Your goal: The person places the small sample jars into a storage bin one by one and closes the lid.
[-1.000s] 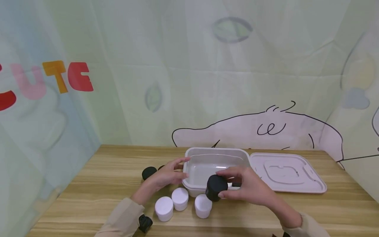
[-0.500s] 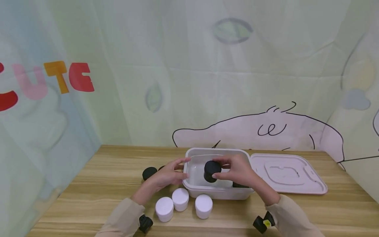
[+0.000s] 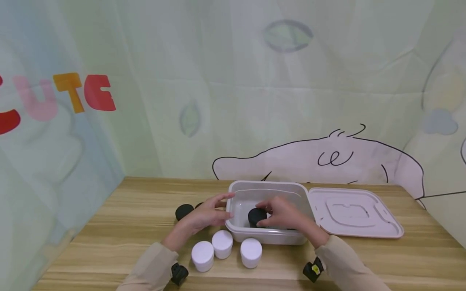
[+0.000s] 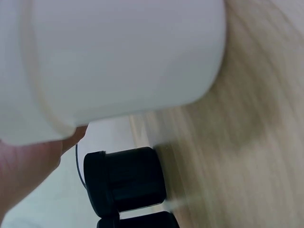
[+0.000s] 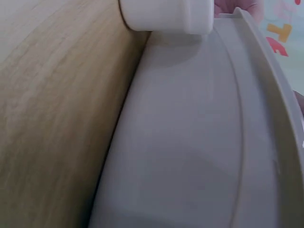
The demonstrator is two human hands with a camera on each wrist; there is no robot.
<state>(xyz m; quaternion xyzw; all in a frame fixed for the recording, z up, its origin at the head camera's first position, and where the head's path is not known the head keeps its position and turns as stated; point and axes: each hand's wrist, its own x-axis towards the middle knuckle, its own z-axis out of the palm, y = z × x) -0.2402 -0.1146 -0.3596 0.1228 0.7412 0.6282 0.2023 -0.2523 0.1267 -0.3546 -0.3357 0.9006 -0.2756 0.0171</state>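
Black jar [image 3: 256, 218]: clamped in fingers of right hand [image 3: 284, 213], inside white box [image 3: 271, 237]. Left hand [image 3: 206, 212]: fingers apart, touching box rim. Jar base: hidden.

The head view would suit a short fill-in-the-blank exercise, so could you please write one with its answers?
1. The jar in the right hand is coloured ____.
2. Of the container's left and right ends in this view, the left hand touches the ____ one.
3. The number of white jars seen standing on the table is ____.
4. The lid lies to the ____ of the container in this view.
Missing words: black; left; three; right.
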